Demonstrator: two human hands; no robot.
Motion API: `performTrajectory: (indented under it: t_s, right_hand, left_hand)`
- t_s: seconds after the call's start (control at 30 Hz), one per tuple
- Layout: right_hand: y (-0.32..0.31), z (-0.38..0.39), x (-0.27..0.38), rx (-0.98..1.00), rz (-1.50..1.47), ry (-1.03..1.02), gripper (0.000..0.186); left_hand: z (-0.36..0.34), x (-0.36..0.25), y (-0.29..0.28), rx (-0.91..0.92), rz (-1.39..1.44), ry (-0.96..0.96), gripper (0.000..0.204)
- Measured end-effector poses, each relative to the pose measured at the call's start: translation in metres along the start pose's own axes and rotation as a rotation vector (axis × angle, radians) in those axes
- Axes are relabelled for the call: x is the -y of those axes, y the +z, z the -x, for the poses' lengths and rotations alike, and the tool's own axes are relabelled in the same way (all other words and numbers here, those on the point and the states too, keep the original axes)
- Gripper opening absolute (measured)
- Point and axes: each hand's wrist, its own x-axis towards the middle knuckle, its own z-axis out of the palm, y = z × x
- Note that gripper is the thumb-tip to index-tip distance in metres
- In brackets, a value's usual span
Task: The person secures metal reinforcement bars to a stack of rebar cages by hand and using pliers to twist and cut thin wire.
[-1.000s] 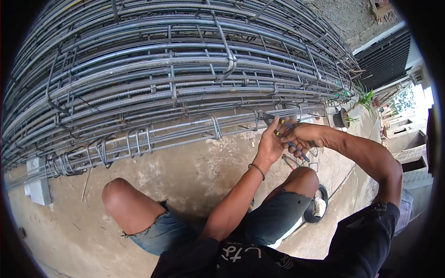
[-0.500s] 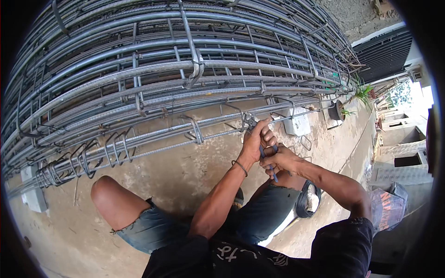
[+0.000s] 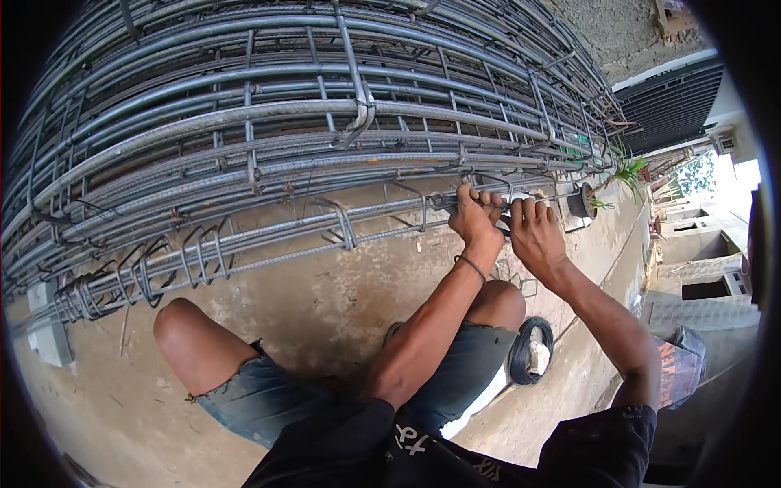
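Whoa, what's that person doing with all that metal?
The person is crouching and gripping pliers with both hands, the left hand nearer the tool's head and the right hand on the handles. The head is at the low steel bars; what it bites is too small to tell. A wire coil lies nearby.

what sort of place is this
It looks like a building site or an outdoor construction yard, judging by the stacked steel rebar cages, the coil of black wire and, at the right, the unfinished-looking grey walls with bare openings.
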Motion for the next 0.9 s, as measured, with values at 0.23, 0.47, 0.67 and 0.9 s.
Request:
performTrajectory:
  t_s: [0.23,0.47,0.67,0.9]
  right_hand:
    - [-0.031,-0.030,-0.023,0.646,-0.768,0.062,0.038]
    - [-0.054,-0.038,-0.023,1.149,-1.358,0.331,0.024]
    - [-0.035,-0.003,0.005,-0.205,0.139,-0.137,0.028]
    - [-0.037,-0.041,-0.030,0.419,-0.523,-0.069,0.031]
  left_hand:
    - [0.023,-0.007,-0.037,0.453,-0.008,-0.130,0.016]
    - [0.006,-0.022,-0.025,0.447,0.115,-0.245,0.034]
    - [0.009,-0.016,0.006,0.044,0.153,-0.137,0.025]
    - [0.010,-0.007,-0.002,0.043,-0.063,-0.031,0.025]
